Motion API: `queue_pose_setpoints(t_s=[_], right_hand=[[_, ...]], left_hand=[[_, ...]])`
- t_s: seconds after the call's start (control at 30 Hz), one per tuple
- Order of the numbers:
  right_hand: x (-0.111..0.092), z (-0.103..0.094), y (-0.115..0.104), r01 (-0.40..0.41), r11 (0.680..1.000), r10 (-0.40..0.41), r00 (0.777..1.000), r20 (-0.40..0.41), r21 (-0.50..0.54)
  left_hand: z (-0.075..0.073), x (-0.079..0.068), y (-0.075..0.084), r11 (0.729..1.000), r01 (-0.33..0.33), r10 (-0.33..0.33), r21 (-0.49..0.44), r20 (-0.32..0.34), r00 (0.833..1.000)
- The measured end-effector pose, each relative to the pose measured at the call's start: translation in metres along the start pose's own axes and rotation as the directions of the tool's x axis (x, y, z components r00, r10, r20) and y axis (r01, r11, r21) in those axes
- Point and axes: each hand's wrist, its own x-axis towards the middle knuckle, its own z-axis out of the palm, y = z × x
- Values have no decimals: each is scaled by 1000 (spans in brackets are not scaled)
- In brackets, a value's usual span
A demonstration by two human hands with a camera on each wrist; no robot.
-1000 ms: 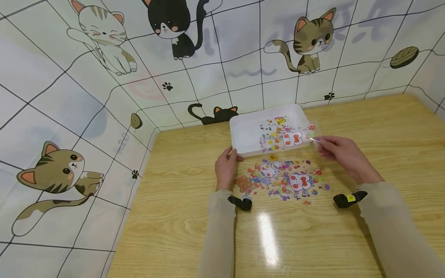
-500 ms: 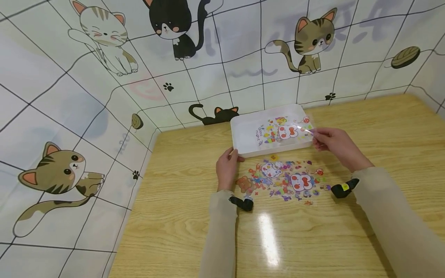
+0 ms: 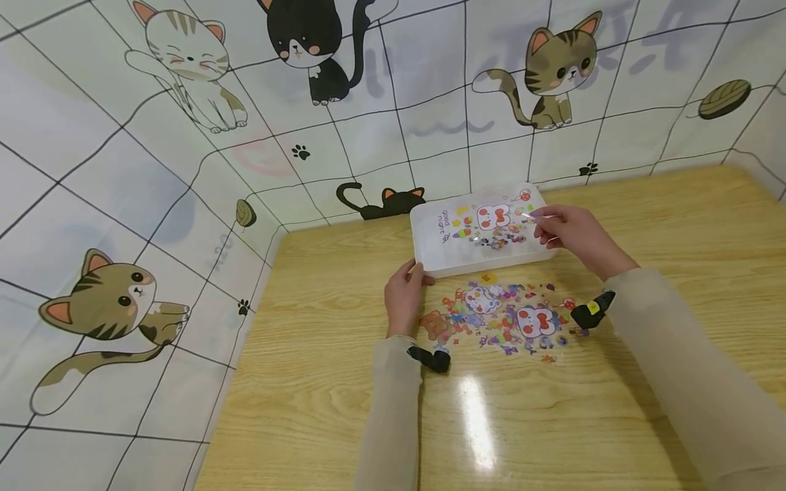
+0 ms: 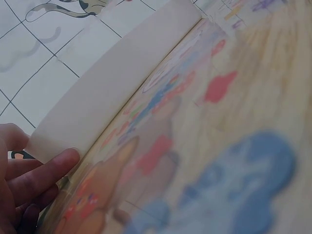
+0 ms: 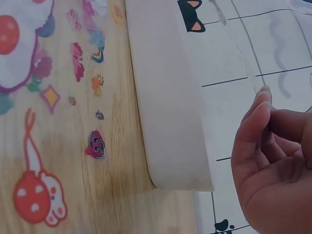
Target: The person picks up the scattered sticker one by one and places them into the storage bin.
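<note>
A shallow white plastic tray [image 3: 430, 254] stands at the back of the table. My left hand [image 3: 404, 294] grips its near left corner; in the left wrist view a finger [image 4: 53, 170] lies along the outer wall [image 4: 112, 83]. Over the tray, my right hand [image 3: 574, 235] pinches the right edge of a clear sticker sheet [image 3: 493, 217] with a white bunny face and small "good night" lettering. Seen from the right wrist, thumb and finger meet at the thin edge of that sheet. More clear stickers [image 3: 535, 322], with bunny, bear and cloud shapes, lie on the wood before the tray.
The light wooden table [image 3: 319, 382] meets a white wall [image 3: 430, 136] with a black grid and cartoon cats close behind the tray. A second wall stands at the left. Black wrist cameras [image 3: 430, 358] are strapped over both sleeves.
My right hand has moved left and away from me, carrying the sticker sheet from the tray's right side further over it. The left hand stays at the tray corner.
</note>
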Motion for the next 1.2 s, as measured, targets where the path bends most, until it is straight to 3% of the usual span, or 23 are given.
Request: queue_pose_setpoints(t_s=[0.27,0.73,1.2], right_hand=[[19,-4,4,-66,998,66,998,-2,10],[38,-7,8,-108,994,107,994,27,14],[46,-9,12,-67,996,65,997,47,51]], left_hand=[[0,-1,2,999,-21,21,26,4,1000],[5,-4,-3,1000,-11,11,28,13,1000],[0,0,-1,999,-27,27,44,-9,1000]])
